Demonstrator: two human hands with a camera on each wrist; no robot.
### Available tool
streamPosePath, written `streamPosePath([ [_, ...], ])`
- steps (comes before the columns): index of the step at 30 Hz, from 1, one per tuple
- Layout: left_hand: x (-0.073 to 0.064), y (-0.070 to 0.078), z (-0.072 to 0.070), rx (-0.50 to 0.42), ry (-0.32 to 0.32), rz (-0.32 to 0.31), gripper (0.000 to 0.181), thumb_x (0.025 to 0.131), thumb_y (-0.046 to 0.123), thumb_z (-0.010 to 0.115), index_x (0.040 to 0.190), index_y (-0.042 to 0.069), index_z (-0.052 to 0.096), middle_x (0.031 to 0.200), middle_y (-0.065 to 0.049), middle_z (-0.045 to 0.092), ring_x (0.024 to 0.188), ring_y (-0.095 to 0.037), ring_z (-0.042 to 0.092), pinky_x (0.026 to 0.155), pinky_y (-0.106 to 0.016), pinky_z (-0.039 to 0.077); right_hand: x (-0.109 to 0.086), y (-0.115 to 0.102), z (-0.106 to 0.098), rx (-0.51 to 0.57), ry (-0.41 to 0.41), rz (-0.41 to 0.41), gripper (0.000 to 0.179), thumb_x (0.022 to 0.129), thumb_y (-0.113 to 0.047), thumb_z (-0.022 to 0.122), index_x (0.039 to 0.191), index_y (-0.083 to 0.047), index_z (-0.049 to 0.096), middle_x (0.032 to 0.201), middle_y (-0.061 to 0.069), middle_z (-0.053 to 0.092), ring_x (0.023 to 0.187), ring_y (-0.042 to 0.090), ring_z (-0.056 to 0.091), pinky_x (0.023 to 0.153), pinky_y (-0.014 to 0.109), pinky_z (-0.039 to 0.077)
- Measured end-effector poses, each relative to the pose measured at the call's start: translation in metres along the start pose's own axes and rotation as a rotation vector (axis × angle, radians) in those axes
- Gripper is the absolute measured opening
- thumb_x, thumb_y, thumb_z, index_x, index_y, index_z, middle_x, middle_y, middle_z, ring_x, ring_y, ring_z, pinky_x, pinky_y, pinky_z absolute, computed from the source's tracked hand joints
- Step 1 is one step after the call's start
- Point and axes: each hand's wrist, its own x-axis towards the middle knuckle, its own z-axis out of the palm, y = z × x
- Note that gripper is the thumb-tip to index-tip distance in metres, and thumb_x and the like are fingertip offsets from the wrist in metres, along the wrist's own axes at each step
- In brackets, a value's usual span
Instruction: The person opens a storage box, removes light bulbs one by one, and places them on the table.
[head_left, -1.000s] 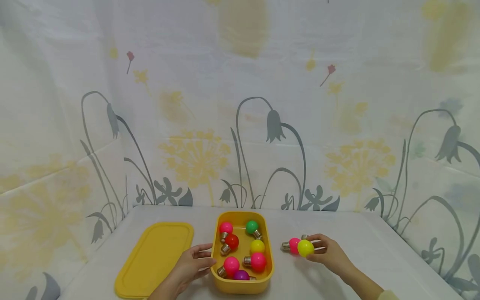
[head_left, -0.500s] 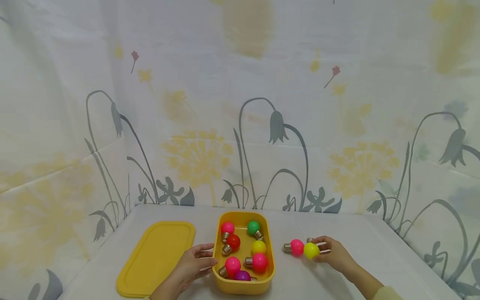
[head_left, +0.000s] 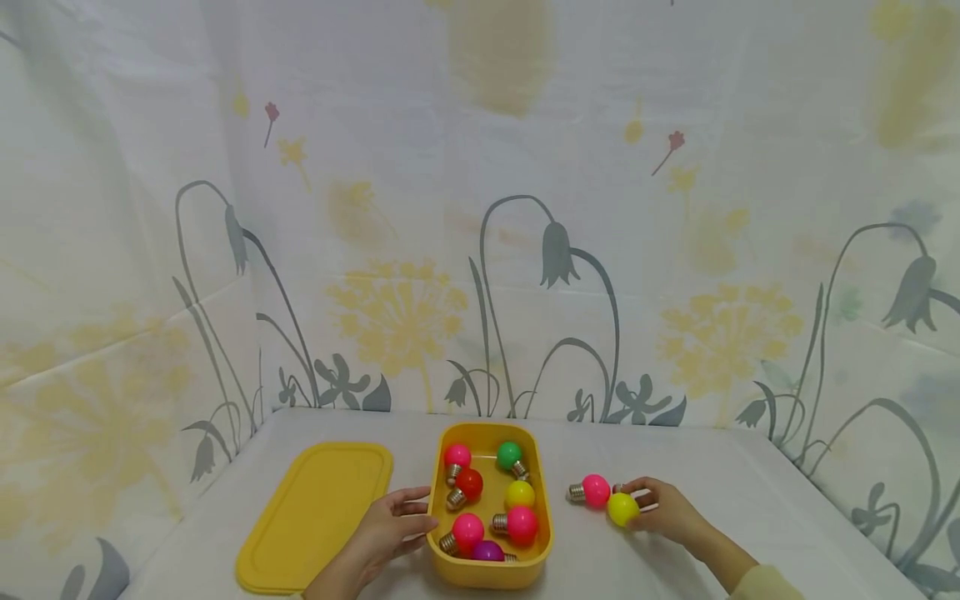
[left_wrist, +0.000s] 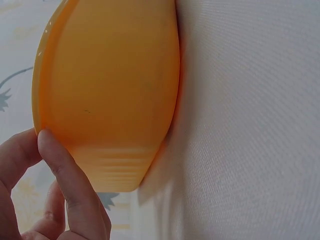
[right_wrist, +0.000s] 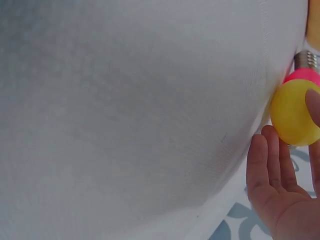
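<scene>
On the table [head_left: 780,500], the box [head_left: 487,575] stands just right of the left hand [head_left: 390,525], which pinches its rim; the lid [head_left: 315,517] lies flat on that hand's other side. The right hand [head_left: 663,510] grasps the yellow bulb [head_left: 622,510] between thumb and fingers, the pink bulb [head_left: 597,492] left of its fingertips. Handling the yellow bulb seems the step under way, calling for a steady hold next. A second earlier it overlapped the pink bulb; now it barely does.

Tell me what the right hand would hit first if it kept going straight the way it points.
Beyond the yellow bulb it holds, the right hand would probably meet the loose pink bulb first, though exact depth is hard to judge.
</scene>
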Motion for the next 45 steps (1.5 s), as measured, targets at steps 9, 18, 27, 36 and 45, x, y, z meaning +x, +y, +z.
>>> streamPosePath([
  [9,-0.001,0.0,-0.001,-0.017,-0.012,0.017,0.054,0.079,0.005,0.073,0.127,-0.005,0.05,0.106,-0.017,0.054,0.08,-0.017,0.058,0.074,-0.034,0.054,-0.002,-0.003,0.005,0.007,0.053,0.077,0.044,0.072,0.001,0.075,0.111,0.001,0.058,0.093,0.011,0.059,0.084,0.023,0.055,0.074,0.038,0.053],
  [18,0.0,0.0,0.001,-0.015,-0.01,0.006,0.055,0.079,0.005,0.073,0.128,-0.005,0.049,0.106,-0.017,0.054,0.08,-0.017,0.058,0.074,-0.034,0.054,-0.011,-0.005,-0.013,0.013,0.034,0.035,0.051,0.074,-0.002,0.074,0.119,0.008,0.051,0.094,0.012,0.06,0.08,0.022,0.057,0.072,0.037,0.053],
  [27,0.001,-0.002,0.0,-0.025,-0.015,0.018,0.056,0.079,0.005,0.074,0.128,-0.005,0.049,0.106,-0.018,0.054,0.08,-0.017,0.057,0.073,-0.033,0.054,-0.013,-0.013,-0.027,0.019,0.037,0.014,0.051,0.077,-0.003,0.073,0.121,0.009,0.049,0.098,0.017,0.058,0.082,0.022,0.057,0.078,0.041,0.052],
  [36,-0.002,-0.002,-0.002,-0.036,-0.019,0.03,0.056,0.079,0.003,0.073,0.128,-0.007,0.048,0.104,-0.017,0.055,0.078,-0.016,0.057,0.072,-0.033,0.054,-0.01,-0.032,-0.029,-0.023,0.044,-0.028,0.049,0.077,-0.006,0.074,0.119,0.006,0.052,0.1,0.017,0.058,0.084,0.023,0.057,0.08,0.044,0.051],
  [45,-0.003,0.0,-0.002,-0.036,-0.026,0.03,0.055,0.08,0.003,0.072,0.128,-0.007,0.048,0.107,-0.019,0.054,0.079,-0.016,0.058,0.073,-0.034,0.054,-0.005,-0.05,-0.026,-0.029,0.035,-0.082,0.047,0.077,-0.008,0.074,0.118,0.002,0.054,0.101,0.015,0.059,0.087,0.024,0.058,0.08,0.046,0.05],
])
